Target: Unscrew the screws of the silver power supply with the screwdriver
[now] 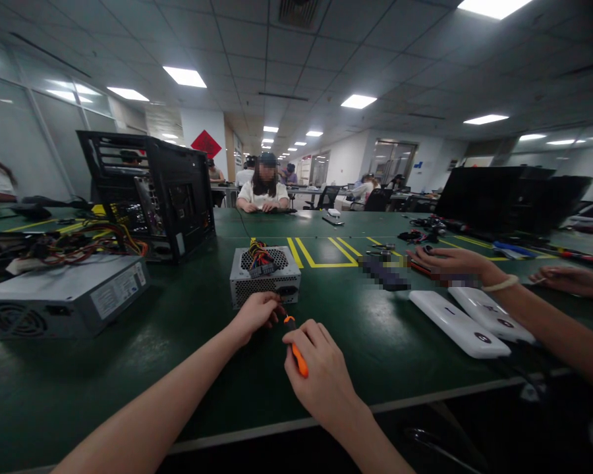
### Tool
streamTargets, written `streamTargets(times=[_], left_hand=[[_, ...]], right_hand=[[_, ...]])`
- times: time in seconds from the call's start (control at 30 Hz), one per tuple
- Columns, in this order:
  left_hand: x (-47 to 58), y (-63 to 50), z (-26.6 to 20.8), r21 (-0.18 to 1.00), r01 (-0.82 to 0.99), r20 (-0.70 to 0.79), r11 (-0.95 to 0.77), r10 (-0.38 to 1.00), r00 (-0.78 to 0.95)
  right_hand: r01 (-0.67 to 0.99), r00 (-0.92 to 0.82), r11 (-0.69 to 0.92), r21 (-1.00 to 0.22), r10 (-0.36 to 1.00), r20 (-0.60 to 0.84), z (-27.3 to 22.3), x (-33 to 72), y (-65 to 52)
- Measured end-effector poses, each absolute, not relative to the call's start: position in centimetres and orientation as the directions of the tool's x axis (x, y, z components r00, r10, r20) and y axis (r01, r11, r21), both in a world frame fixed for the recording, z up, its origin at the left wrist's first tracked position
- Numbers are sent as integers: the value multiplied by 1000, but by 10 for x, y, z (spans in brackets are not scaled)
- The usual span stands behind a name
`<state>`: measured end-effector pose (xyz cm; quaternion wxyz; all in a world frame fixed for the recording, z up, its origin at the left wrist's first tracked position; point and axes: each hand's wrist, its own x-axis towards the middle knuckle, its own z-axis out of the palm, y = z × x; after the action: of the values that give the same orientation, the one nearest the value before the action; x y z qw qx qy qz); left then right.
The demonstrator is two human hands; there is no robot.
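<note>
A grey metal power supply unit [238, 289] stands in front of me, its bundle of coloured cables [261, 258] heaped on top. My right hand [319, 362] is wrapped round an orange and black screwdriver [299, 361], whose shaft points forward at the unit's near side. Close to the tip, my left hand [257, 316] reaches the unit's lower front edge beside the power socket [289, 290]. Its fingers are curled together near the screwdriver's shaft. Whatever they may pinch is hidden or too small to name.
On the left are a larger power supply [74, 299] and an open black computer case [178, 197]. White power banks [459, 322] lie at right, near a co-worker's hand [454, 263]. Black monitors [494, 197] stand beyond. Another person [264, 191] sits across the green table [192, 368].
</note>
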<state>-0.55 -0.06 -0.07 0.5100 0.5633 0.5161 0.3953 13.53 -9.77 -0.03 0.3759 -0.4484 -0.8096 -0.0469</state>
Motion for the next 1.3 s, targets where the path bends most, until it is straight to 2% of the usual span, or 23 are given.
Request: streamTargets(times=[0.07, 0.13, 0.2, 0.3, 0.37, 0.47, 0.63, 0.8, 0.87, 1.1, 1.3], left_hand=[[-9, 1, -3, 934, 339, 66, -110, 988, 140], [-10, 1, -3, 899, 403, 123, -174, 981, 149], [-9, -1, -1, 935, 342, 28, -97, 979, 201], [-4, -4, 3, 985, 98, -165, 143, 945, 282], [-2, -5, 5, 968, -61, -217, 243, 936, 278], [-1, -5, 6, 941, -169, -247, 293, 936, 250], [-2, -4, 5, 932, -198, -255, 305, 935, 245], [-3, -4, 3, 926, -222, -251, 307, 936, 247], [-4, -3, 3, 927, -217, -250, 307, 934, 255], [-4, -3, 2, 940, -178, -230, 291, 926, 299], [-4, -3, 1, 942, -197, -210, 271, 935, 285]], right_hand=[[755, -277, 580, -307, 705, 653, 1, 135, -98], [738, -244, 574, -356, 718, 651, 0, 135, -97], [723, -237, 580, -375, 718, 654, -2, 135, -96], [731, -279, 597, -330, 704, 653, -4, 135, -95], [746, -319, 601, -286, 700, 639, -4, 134, -96], [746, -323, 598, -293, 710, 626, -1, 134, -96], [699, -230, 579, -419, 737, 636, -1, 135, -96], [709, -351, 641, -294, 682, 642, -3, 139, -96], [723, -353, 628, -289, 695, 627, -2, 139, -96], [689, -233, 575, -441, 752, 617, -1, 136, -95], [735, -323, 618, -279, 681, 657, -1, 136, -96]])
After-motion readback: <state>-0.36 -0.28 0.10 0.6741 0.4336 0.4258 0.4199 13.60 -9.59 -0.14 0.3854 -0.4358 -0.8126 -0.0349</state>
